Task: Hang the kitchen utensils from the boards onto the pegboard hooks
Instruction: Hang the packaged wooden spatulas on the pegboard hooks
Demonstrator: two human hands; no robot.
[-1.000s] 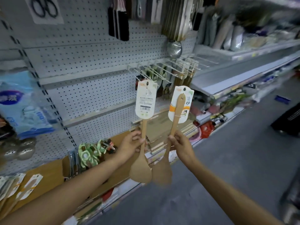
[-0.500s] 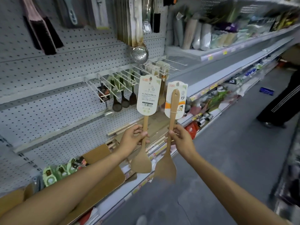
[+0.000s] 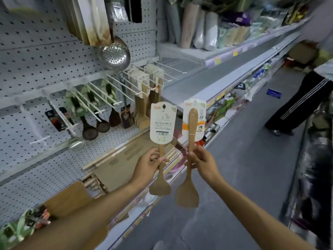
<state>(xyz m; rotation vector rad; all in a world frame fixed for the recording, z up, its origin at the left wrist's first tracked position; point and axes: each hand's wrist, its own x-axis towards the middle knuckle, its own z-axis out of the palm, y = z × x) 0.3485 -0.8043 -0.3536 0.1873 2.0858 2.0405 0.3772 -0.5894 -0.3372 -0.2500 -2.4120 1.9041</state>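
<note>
Above and just beyond both hands, the pegboard hooks wait, while left hand and right hand each clench an upright wooden spatula, the left spatula nearer.

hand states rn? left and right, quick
Left hand: closed, gripping the handle of a wooden spatula, blade down, card tag up.
Right hand: closed, gripping the handle of a second wooden spatula, held likewise.
</note>
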